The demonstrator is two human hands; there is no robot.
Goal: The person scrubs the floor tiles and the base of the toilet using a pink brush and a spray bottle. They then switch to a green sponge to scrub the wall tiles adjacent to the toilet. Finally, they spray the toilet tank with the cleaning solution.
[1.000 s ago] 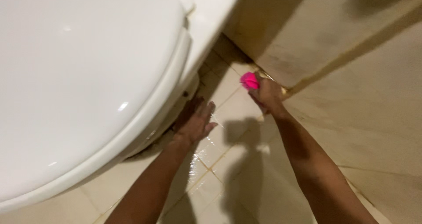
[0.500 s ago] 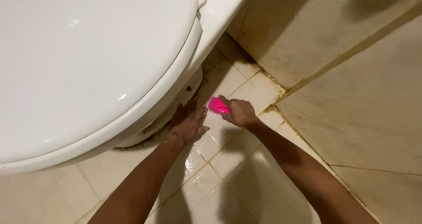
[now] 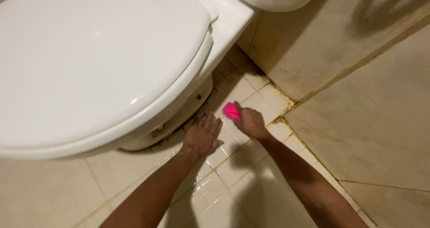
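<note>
So the right hand [image 3: 251, 122] is wrapped tight around a small pink scrub brush [image 3: 231, 111], pressing it onto the wet floor tiles [image 3: 233, 165] just beside the foot of the white toilet [image 3: 112, 71], not far from the grimy corner where the floor meets the walls. The left hand [image 3: 202, 135] holds nothing: it lies flat, fingers spread, palm on the tiles right by the toilet base, just beside the brush.
</note>
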